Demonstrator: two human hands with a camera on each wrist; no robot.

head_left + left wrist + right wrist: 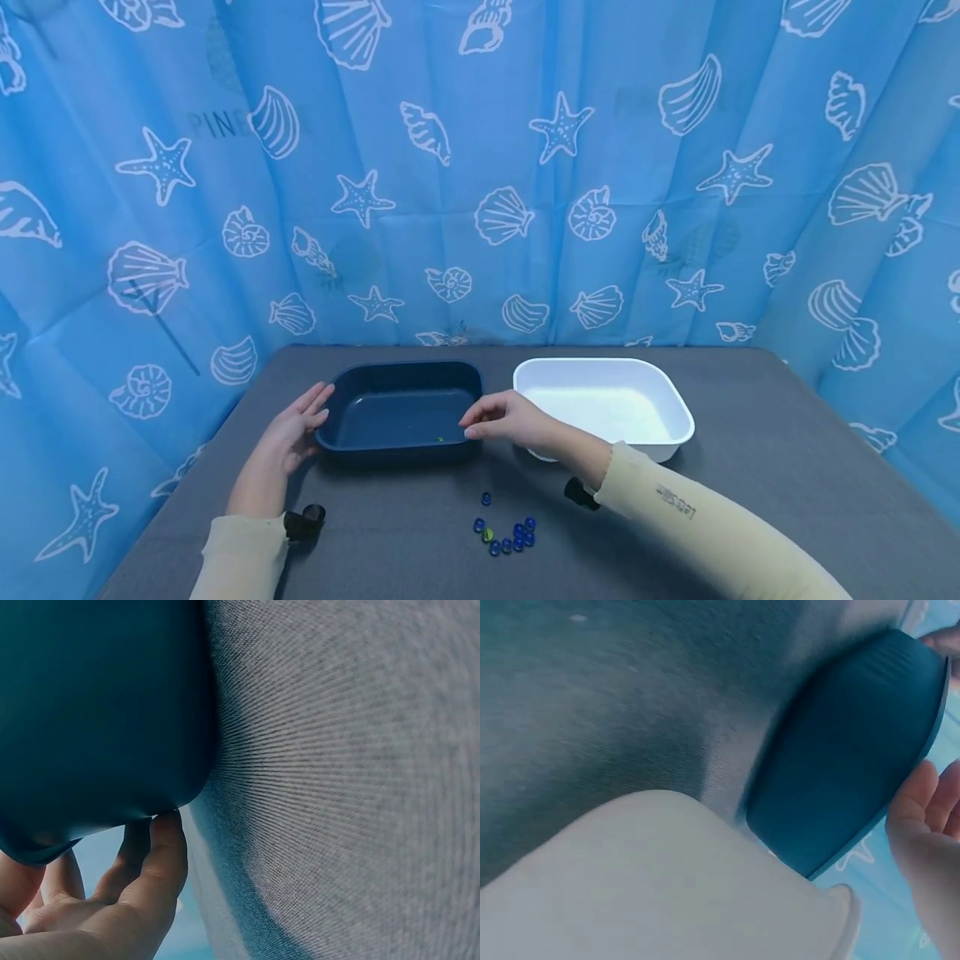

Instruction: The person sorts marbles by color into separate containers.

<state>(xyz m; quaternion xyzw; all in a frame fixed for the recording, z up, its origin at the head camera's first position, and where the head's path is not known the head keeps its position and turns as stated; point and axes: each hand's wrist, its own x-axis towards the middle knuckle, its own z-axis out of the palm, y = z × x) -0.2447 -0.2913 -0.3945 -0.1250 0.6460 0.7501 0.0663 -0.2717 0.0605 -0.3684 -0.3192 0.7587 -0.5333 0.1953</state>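
A dark blue rectangular tray (405,417) stands on the table, with a small green speck (440,439) on its floor near the front right. My left hand (288,429) holds its left end; in the left wrist view the thumb is at the rim and the fingers (161,847) touch the outer wall. Over the tray's right front corner hovers my right hand (510,418), thumb and fingers loosely bent and slightly apart, nothing visible between them. In front of the tray lie several blue marbles (519,542) and a yellow-green marble (487,535).
A white rectangular tray (678,437) stands right of the dark blue one, under my right wrist. Both trays are on a grey cloth-covered table (375,533). Behind it hangs a blue curtain (465,167) with white shells and starfish.
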